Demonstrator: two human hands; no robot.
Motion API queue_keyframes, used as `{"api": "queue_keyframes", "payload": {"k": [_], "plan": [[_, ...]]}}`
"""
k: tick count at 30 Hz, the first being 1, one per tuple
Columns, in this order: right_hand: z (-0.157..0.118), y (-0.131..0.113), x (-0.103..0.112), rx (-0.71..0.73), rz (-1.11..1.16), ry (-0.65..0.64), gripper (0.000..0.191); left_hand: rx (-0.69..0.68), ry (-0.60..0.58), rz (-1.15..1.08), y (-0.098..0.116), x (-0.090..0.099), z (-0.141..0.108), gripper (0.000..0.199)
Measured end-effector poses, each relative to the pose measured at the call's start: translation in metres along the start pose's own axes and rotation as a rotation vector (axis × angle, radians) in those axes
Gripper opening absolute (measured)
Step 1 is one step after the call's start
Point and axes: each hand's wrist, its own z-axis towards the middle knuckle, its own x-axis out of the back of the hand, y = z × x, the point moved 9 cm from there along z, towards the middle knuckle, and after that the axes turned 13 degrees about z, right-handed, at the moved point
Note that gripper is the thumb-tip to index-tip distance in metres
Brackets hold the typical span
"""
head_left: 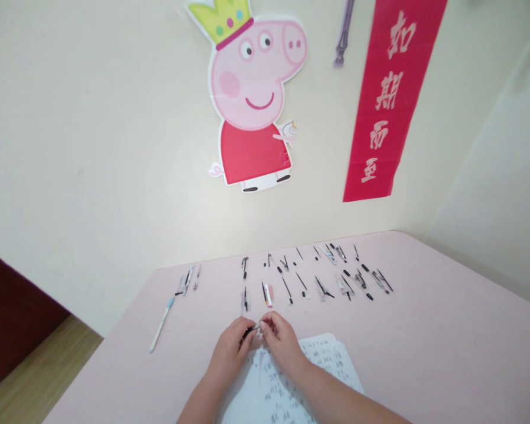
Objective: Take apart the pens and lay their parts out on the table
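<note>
My left hand (230,348) is closed around a small dark pen part (249,331), its fingers and thumb pinched together. Thumb and fingertips of my right hand (283,343) pinch the pale end of the same piece, so both hands meet on it. Fingers hide most of its shape. Below the hands lie sheets of paper (335,359) covered in handwriting. Just beyond my fingertips is a group with a pink-and-white pen piece (271,294) and a dark refill (264,292). To its left rests a clear and black pen set (246,299).
Two rows of pen parts, with black caps, refills and clear barrels, spread across the pink table (424,353). A white pen with a blue end (161,327) lies at the left, near several clear pens (188,280). The wall behind carries a pig cutout (256,153) and a red banner (382,153).
</note>
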Motion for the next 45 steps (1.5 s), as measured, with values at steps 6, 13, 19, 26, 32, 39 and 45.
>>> {"api": "queue_keyframes", "payload": {"k": [6,13,19,26,32,39,45], "plan": [[0.0001,0.0055,0.0013,-0.031,0.019,0.017,0.015,-0.012,-0.035,0.037,0.0011,-0.0037,-0.0001,0.027],[0.0004,-0.0002,-0.0018,-0.018,0.013,-0.015,0.014,-0.003,-0.047,0.069,-0.0046,-0.0077,-0.0006,0.028],[0.0011,0.0019,-0.0006,-0.015,-0.021,-0.007,0.013,-0.008,-0.051,0.086,-0.005,-0.0081,-0.0005,0.028],[0.001,0.0006,0.0001,-0.016,-0.031,0.004,0.012,-0.005,-0.049,0.108,-0.0045,-0.0077,0.0012,0.028],[0.0007,-0.001,-0.0002,-0.02,-0.028,0.004,0.014,-0.008,-0.06,0.129,-0.004,-0.0081,0.0009,0.03],[0.0011,-0.0001,0.0005,-0.024,-0.006,0.005,0.016,-0.006,-0.07,0.168,-0.0056,-0.0085,0.0008,0.033],[0.0005,0.001,0.0001,-0.015,0.02,0.003,0.015,-0.006,-0.042,0.128,-0.0056,-0.0067,0.0001,0.029]]}}
